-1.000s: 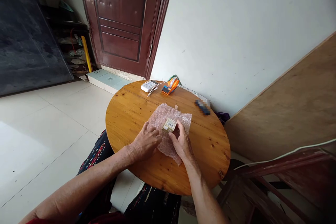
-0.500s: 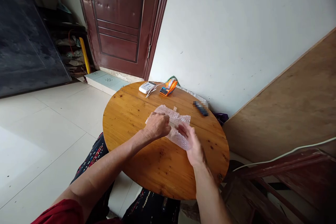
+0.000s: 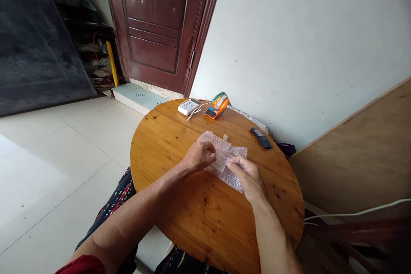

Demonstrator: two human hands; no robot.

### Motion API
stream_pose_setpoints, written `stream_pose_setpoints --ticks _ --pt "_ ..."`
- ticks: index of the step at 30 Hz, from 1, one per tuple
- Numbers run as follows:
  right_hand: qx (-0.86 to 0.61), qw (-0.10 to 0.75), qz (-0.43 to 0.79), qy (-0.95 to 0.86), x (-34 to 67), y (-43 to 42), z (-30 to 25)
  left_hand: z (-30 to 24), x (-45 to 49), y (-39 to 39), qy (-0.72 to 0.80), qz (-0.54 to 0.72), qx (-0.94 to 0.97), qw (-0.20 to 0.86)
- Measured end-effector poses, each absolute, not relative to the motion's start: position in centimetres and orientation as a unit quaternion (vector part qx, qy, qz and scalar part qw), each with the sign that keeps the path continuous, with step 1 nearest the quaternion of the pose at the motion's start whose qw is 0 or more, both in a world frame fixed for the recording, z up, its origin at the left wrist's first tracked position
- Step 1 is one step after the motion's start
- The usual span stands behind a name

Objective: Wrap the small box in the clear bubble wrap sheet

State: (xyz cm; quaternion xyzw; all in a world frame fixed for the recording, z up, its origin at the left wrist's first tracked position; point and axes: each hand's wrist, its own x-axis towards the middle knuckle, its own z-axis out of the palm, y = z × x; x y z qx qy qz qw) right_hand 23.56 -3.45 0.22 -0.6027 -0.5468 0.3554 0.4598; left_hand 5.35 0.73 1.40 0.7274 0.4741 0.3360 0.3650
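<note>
Patterned clothing [image 3: 111, 201]: covering the lap, near left, below the table.
Wooden table [image 3: 192, 218]: bearing the work on its round top.
Right hand [image 3: 252, 177]: pinching bubble wrap [image 3: 234, 177] between thumb and fingers, seemingly keeping its layer from springing up.
Left hand [image 3: 199, 157]: curling its fingers over the wrap's left part; whether they are gripping it, I cannot tell.
Bubble wrap: lying mid-table between the hands, which are hiding part of it; a pale shape [image 3: 218, 163] is showing through.
Dark object [image 3: 260, 138]: lying far right, partly pixelated.
Orange tape dispenser [image 3: 218, 108]: standing beyond the wrap, well apart.
White device [image 3: 189, 106]: sitting left of the dispenser, its cord [image 3: 193, 114] trailing between them.
</note>
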Motion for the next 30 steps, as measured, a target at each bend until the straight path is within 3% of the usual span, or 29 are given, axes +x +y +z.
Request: stream_pose_setpoints --ticks 4,11,14,21,24,30 --pt "-0.609 0.499 0.373 -0.491 23.3 -3.8 -0.5 0.9 5.4 0.9 0.478 0.341 0.718 0.375" --pt "-0.61 0.49 0.374 -0.497 22.9 -4.4 -1.1 0.6 5.4 0.5 0.466 0.34 0.723 0.38" --pt "-0.64 0.458 0.266 -0.556 23.3 -4.3 -1.4 0.4 5.4 0.6 0.461 0.346 0.714 0.397" --pt "-0.531 0.439 -0.243 -0.683 22.5 -6.0 0.8 -0.2 5.6 1.0 0.454 0.364 0.71 0.397" --pt "-0.471 0.403 -0.279 -0.733 21.0 -6.9 1.5 -0.4 5.7 1.1 0.456 0.362 0.706 0.403" --pt "-0.488 0.307 -0.201 -0.792 19.6 -6.2 -0.2 -0.4 5.7 1.2 0.456 0.364 0.705 0.403"
